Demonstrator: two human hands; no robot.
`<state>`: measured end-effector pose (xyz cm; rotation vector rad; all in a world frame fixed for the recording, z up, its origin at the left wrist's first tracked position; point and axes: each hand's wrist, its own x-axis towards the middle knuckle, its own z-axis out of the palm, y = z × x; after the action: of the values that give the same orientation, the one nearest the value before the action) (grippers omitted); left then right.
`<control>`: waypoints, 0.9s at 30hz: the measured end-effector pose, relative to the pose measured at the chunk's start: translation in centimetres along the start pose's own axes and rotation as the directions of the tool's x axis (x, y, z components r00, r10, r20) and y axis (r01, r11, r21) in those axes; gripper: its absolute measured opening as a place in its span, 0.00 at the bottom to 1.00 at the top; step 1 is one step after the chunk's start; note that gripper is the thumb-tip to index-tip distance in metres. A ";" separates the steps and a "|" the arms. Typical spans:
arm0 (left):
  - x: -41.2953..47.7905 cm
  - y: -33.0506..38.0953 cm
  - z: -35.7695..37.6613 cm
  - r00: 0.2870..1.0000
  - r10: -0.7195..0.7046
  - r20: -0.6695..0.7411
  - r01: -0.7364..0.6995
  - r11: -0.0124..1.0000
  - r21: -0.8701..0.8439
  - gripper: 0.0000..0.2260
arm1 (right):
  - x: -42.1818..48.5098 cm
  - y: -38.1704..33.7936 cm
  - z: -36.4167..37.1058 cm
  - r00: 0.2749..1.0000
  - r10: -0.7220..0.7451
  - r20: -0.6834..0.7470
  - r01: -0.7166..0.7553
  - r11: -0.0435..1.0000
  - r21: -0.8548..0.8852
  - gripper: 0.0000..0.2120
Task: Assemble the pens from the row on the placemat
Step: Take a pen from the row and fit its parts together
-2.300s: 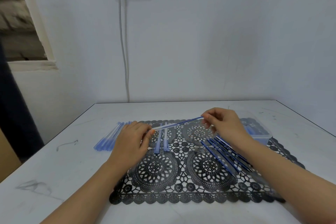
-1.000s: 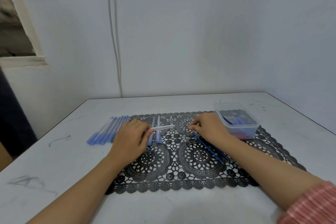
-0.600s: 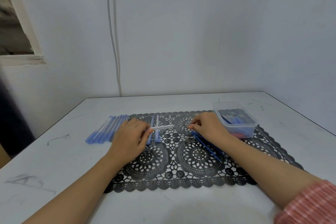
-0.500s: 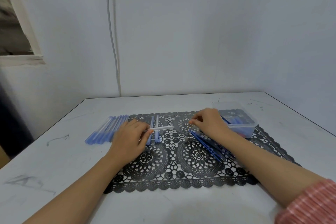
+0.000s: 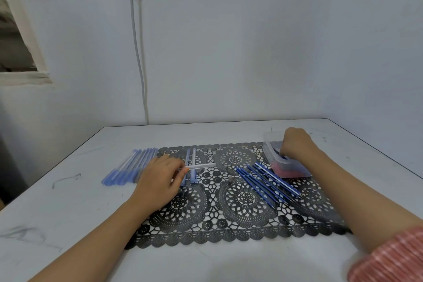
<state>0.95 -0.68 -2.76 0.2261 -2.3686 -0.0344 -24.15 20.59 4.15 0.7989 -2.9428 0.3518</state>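
L hand (image 5: 160, 175) pinches the clear barrel (image 5: 202, 165) by one end, low over the placemat (image 5: 238, 224). R hand (image 5: 297, 144) is in the tub (image 5: 269, 151), fingers hidden, so can't tell if it's got anything. Risk: my wrist tips the tub, or forearm knocks the refill row (image 5: 266, 184).

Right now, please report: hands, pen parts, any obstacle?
Left hand pinches clear barrel over placemat. Right hand in plastic box, fingers hidden. Blue refills lie between hands. Nothing blocks them.
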 end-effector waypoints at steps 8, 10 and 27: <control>0.0 0.0 0.0 1.000 -0.005 0.011 0.005 1.000 -0.006 0.15 | 0.2 0.0 0.3 0.999 0.041 0.033 -0.040 0.999 -0.033 0.16; -0.1 0.0 0.0 1.000 -0.004 0.011 0.004 1.000 -0.008 0.15 | 0.2 0.0 0.4 0.999 0.044 0.030 -0.043 0.999 -0.026 0.15; -0.1 0.2 -0.1 1.000 -0.016 0.020 0.016 1.000 -0.014 0.15 | 0.0 -0.4 0.1 0.989 -0.033 -0.144 0.062 0.976 0.207 0.08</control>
<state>1.04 -0.47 -2.72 0.2389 -2.3852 -0.0616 -23.97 20.27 4.13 0.8284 -2.7825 0.6963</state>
